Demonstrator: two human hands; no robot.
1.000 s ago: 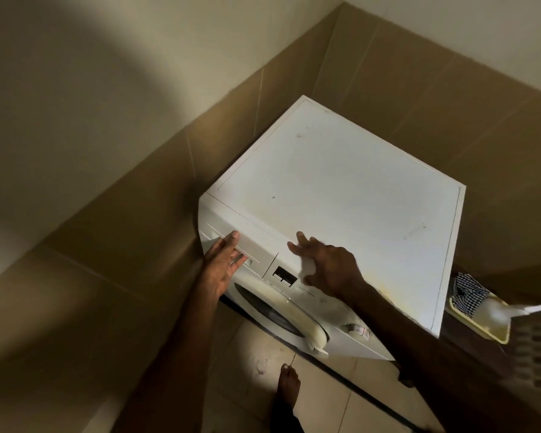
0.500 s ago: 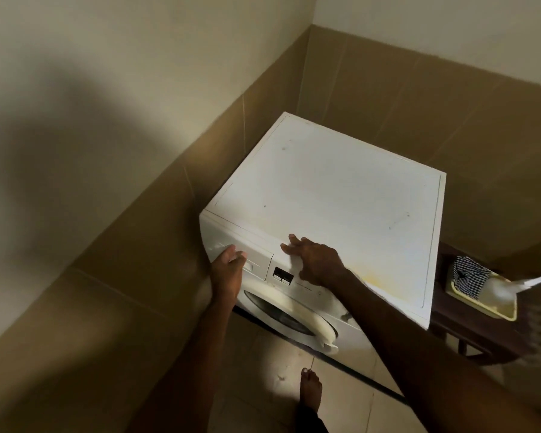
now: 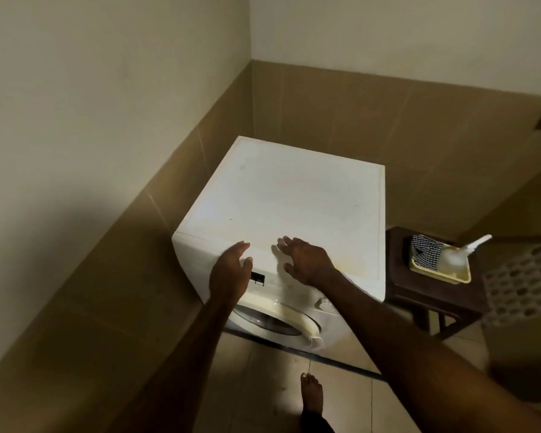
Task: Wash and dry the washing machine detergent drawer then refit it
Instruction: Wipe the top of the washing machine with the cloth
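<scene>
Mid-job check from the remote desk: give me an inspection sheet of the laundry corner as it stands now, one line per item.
Surface: washing machine top is white, lightly stained near the front right, nothing on it.
Job's things: detergent drawer sits behind the left hand; I cannot tell whether it is in or out. Round door below looks closed.
Clutter: yellow tray on a dark side table, holding a checked cloth and a white brush.
Hands: left hand at the panel's upper left, fingers relaxed; right hand spread on the top's front edge.
Cables: nothing seen.
Surroundings: tiled corner walls, tiled floor, perforated basket at right, a bare foot.
</scene>
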